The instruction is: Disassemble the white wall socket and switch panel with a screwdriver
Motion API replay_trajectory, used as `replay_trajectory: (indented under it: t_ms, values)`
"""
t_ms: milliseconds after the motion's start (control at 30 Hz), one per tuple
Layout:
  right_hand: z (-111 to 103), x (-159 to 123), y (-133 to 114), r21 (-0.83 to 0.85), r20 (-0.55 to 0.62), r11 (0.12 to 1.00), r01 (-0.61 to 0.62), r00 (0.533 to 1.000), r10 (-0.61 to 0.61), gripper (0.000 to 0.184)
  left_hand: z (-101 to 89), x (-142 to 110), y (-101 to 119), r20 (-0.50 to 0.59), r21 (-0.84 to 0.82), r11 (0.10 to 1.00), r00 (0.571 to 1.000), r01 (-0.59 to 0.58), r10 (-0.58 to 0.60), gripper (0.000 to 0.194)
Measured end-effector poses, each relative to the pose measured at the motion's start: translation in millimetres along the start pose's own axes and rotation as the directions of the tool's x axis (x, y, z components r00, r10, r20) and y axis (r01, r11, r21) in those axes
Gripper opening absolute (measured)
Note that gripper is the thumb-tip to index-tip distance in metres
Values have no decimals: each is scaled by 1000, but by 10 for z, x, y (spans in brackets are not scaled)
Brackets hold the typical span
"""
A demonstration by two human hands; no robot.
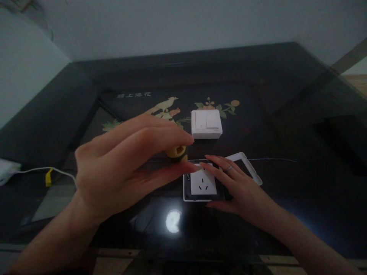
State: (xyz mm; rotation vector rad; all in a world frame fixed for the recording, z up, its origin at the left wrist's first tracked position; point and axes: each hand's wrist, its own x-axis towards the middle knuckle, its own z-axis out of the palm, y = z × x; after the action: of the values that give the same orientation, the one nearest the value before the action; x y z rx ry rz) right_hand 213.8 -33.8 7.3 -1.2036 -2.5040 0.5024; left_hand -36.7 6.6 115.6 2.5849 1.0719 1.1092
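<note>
In the middle of the head view, my left hand [129, 164] is closed, thumb and fingers round the yellow and black handle of a screwdriver [175, 152]. I see the handle's end; its shaft is hidden. Just below and to the right lies a white wall socket [203, 183] with its dark inner frame showing. A small metal screw [188, 176] shows at its left side. My right hand [233, 183] grips the socket from the right, fingertips on its top part and thumb near its lower edge. Beyond my right fingers lies a loose white cover frame [246, 166].
A white switch box [206, 124] stands farther back on the glossy dark table [258, 229], which has a bird-and-flower picture. On the left are a white plug-like block [8, 171] and a white cable [37, 168] with a yellow tag [48, 177]. Behind rises a wall [186, 26].
</note>
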Motion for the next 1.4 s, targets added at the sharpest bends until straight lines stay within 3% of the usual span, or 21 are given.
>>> replay_trajectory:
  t_ms: [67,167,233,333,500,700,767,900,1133,1200,1333,1400]
  values:
    - [-2,2,-2,2,4,1000,0,1000,0,84,-19,23,15,33,-12,1000,999,-25,26,27]
    - [0,-2,1,5,9,1000,-8,1000,8,83,-110,59,10,195,-50,999,981,-3,13,38]
    - [3,-6,6,3,6,1000,-9,1000,9,83,-152,73,-10,245,-78,996,968,-39,57,47]
    - [6,-6,12,-2,9,1000,-7,1000,7,84,-115,73,-35,191,-110,992,978,-67,87,44]
    - [-1,-3,7,0,12,1000,-9,1000,9,82,15,50,-24,-3,-164,986,1000,-11,11,35]
    - [2,-12,6,-7,-9,1000,9,1000,-9,83,-104,64,27,199,-180,980,979,89,-53,42]
    - [1,-10,9,-3,-9,1000,7,1000,-7,82,-95,54,25,173,-165,980,982,109,-80,35]
    - [-2,-2,9,0,3,1000,-1,1000,1,81,-16,30,14,5,-104,995,1000,8,-8,20]
    - [6,-7,5,-14,-4,1000,10,1000,-10,86,-126,19,26,205,-56,993,975,102,-88,42]
    - [9,-14,7,-15,-7,1000,10,1000,-10,86,-127,13,22,187,-32,995,979,93,-85,43]
    - [12,-20,11,-6,-13,1000,11,1000,-11,85,-78,12,25,93,-77,990,989,119,-111,26]
    - [15,-18,15,-7,-14,1000,8,1000,-8,86,-82,11,32,101,-81,990,989,113,-105,27]
